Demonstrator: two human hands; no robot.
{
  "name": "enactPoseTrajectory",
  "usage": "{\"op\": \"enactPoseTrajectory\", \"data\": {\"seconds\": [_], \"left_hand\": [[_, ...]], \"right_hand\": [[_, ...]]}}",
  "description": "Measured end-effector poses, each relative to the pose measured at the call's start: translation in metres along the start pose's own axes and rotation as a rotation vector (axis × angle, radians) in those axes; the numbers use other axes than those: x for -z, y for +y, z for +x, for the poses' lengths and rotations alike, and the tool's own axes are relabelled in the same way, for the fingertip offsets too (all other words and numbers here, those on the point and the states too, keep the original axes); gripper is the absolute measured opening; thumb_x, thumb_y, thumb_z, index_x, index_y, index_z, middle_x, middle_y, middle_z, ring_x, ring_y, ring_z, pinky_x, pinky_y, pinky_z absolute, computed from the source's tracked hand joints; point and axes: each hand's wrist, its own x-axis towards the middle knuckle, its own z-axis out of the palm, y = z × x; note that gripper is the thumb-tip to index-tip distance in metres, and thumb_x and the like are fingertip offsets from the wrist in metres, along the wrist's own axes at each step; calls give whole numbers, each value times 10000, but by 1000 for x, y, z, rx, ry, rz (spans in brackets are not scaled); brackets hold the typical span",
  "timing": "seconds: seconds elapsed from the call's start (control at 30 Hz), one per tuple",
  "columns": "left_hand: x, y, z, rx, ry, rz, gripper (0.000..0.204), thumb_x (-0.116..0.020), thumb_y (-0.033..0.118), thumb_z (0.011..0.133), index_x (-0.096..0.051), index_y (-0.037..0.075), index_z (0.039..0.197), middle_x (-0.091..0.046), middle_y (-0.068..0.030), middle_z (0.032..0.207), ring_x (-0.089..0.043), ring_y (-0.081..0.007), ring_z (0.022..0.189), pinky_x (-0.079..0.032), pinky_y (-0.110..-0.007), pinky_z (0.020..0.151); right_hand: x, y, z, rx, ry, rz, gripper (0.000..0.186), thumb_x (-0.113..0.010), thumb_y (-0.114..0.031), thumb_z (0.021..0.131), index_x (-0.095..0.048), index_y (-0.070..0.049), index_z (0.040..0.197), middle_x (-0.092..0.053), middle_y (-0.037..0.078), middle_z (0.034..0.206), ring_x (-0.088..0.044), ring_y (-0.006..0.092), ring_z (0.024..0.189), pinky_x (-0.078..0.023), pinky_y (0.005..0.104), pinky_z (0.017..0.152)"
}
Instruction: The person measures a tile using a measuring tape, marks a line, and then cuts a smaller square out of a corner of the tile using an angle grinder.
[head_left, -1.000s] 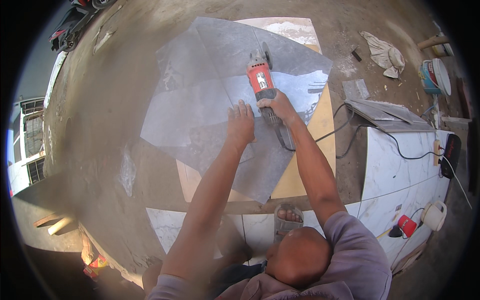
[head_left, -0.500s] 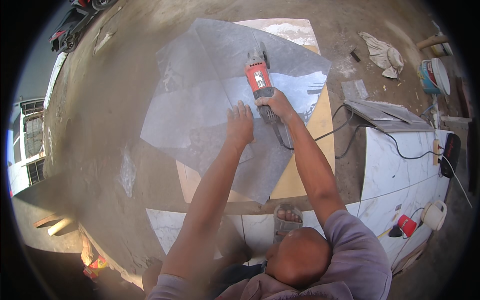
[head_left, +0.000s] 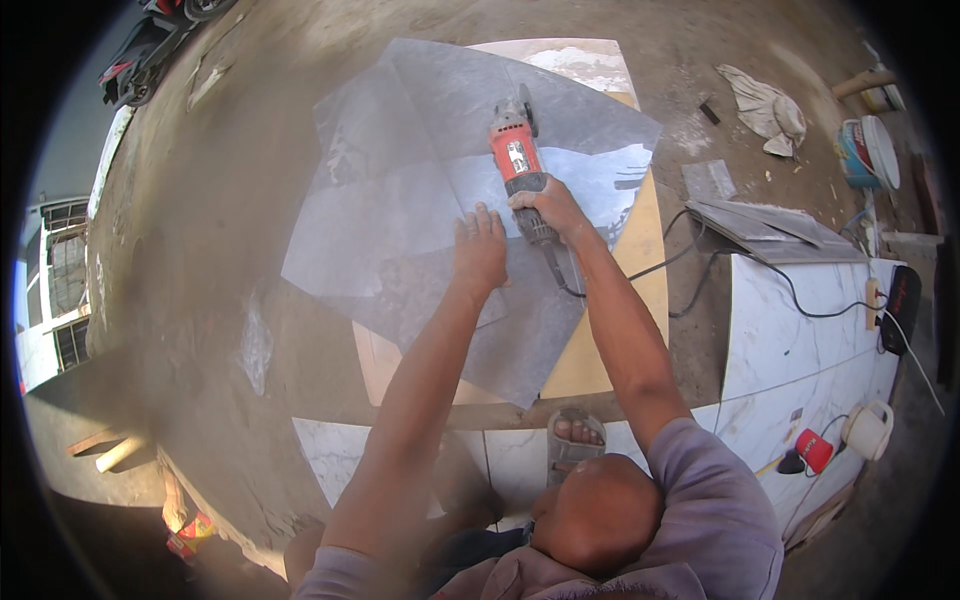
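A red and black angle grinder [head_left: 516, 155] rests over a large grey stone-look tile [head_left: 370, 230], its disc [head_left: 528, 108] standing on edge at the far end. My right hand [head_left: 549, 205] is wrapped round the grinder's rear body, and a black cord runs back from it. Left of the grinder, my left hand [head_left: 481, 248] lies flat on the tile with fingers stretched out. A thin straight line crosses the tile near my left hand. Whether the disc touches the tile I cannot tell.
Under the tile lies a tan board [head_left: 620, 330]. White marbled tiles [head_left: 790, 330] lie to the right, with grey tile pieces [head_left: 765, 225] beside them. The black cord [head_left: 790, 290] reaches a power strip [head_left: 900, 310]. Further off are a bucket [head_left: 866, 153] and a cloth [head_left: 765, 105].
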Motion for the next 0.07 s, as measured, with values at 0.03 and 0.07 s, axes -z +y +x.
{"op": "enactPoseTrajectory", "data": {"seconds": [0.03,0.07], "left_hand": [[1,1,1,6,-31,12,1269,-936,436,637,-217,-10,1582,-201,-262,1649,-255,-399,1519,-219,-550,1230],[4,0,1,15,-60,27,1254,-919,465,666,-210,3,1592,-191,-242,1661,-237,-393,1527,-215,-543,1231]], "right_hand": [[1,2,-1,19,-4,-6,282,-793,-165,731,-660,-18,931,-665,56,756,-613,148,587,-491,306,544],[0,4,-4,41,-11,-10,279,-790,-169,741,-661,-20,939,-666,55,758,-614,148,589,-490,304,543]]}}
